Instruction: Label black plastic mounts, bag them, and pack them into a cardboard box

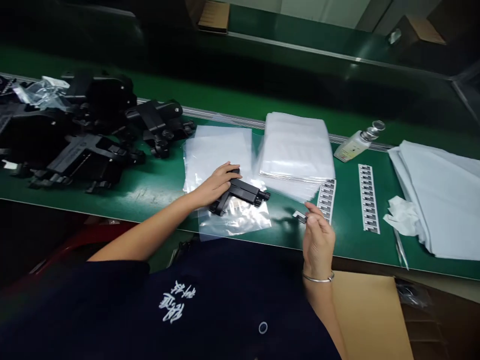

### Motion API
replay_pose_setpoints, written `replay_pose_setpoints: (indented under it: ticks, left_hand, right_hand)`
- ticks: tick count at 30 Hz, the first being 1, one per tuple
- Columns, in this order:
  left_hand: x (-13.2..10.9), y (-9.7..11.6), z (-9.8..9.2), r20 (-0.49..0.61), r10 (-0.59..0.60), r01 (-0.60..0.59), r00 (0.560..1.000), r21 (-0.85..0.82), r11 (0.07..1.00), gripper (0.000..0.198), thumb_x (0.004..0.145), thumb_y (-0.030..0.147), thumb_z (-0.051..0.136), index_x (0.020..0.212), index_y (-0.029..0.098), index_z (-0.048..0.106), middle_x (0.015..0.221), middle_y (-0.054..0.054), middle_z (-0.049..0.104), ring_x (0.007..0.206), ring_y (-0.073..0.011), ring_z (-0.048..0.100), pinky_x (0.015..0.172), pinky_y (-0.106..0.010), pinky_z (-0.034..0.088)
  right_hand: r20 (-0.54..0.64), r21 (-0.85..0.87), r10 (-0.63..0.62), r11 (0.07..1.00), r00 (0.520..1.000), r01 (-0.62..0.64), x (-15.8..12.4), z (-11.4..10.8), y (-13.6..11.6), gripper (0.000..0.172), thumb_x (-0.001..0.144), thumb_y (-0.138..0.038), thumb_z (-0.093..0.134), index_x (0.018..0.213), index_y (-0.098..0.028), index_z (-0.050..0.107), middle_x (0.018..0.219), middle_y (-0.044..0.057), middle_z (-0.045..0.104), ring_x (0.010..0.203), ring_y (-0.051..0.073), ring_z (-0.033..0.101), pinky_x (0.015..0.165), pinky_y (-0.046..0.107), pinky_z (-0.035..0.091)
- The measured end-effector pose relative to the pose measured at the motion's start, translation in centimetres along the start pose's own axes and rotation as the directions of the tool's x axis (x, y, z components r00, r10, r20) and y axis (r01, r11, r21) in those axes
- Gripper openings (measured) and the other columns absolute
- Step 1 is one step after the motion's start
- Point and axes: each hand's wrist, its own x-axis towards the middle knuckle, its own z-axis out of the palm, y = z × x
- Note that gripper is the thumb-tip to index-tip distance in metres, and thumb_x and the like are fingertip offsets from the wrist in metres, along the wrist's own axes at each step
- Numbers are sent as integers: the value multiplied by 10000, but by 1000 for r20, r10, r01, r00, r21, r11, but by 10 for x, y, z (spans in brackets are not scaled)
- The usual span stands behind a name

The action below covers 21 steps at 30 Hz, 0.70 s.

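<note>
My left hand (216,184) rests on a black plastic part (242,192), its fingers curled over the part's left end. The part lies on a clear plastic bag (240,220) near the front edge of the green table (157,190). My right hand (318,239) is raised just right of the bag and pinches a small label sticker (300,216) between thumb and fingertips. A strip of barcode labels (327,199) lies right beside that hand.
A heap of black plastic parts (86,135) fills the table's left. A stack of clear bags (296,147) sits behind the hands. A second label strip (368,197), a small bottle (356,142), folded white cloths (438,195) and tweezers (400,247) lie right.
</note>
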Motion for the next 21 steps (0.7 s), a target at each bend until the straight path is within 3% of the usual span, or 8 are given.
replay_pose_setpoints:
  ticks: [4,7,12,21]
  left_hand:
    - [-22,25,41,-91,-42,41,995,-12,999,421,917,195,360,1308,198,518,1551,-100,332,1493,-300,135,1192,-589,207]
    - [-29,40,52,-69,-22,21,997,-14,1000,418,938,189,351,1332,202,489,1567,-103,303,1491,-315,126,1187,-589,236]
    - [-29,40,51,-92,18,-15,996,33,999,412,937,166,350,1319,181,503,1548,-110,336,1481,-301,172,1207,-557,229]
    - [-30,37,55,-110,37,-34,993,21,999,416,922,140,366,1312,189,501,1540,-106,342,1480,-315,161,1187,-571,273]
  right_hand:
    - [258,-193,-3,980,966,55,12,57,-14,215,828,-376,631,695,-208,637,1190,90,642,1214,269,530,1055,484,362]
    - [305,-323,52,945,951,52,17,83,-12,206,812,-366,612,674,-214,627,1163,83,648,1179,270,535,1047,492,358]
    - [306,-439,63,895,950,82,18,93,-5,203,809,-313,588,633,-213,591,1098,78,656,1140,262,531,1036,483,352]
    - [300,-485,51,868,952,106,17,93,-6,178,813,-279,593,651,-206,590,1091,76,650,1115,246,543,1017,460,364]
